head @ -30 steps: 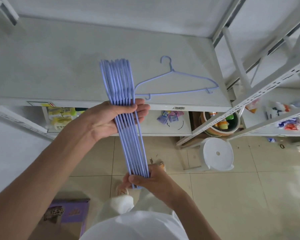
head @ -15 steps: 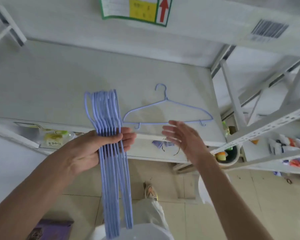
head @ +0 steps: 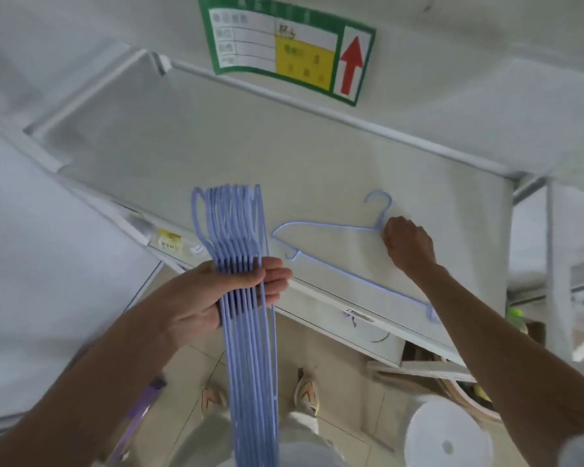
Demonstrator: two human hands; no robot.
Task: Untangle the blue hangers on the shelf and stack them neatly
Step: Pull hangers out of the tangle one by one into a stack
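Right hand (head: 408, 244) now gripping shelf (head: 452, 210) hanger (head: 334, 264), left hand (head: 216, 294) holding bundle (head: 250, 348)

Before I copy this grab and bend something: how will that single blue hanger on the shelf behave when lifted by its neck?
The single blue hanger looks like thin wire, so probably light and slightly springy. Gripped by the right hand near the hook, its long arm may sag or swing.

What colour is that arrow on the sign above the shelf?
The arrow is red, pointing up, on a white panel of the green-bordered sign. The head view shows it.
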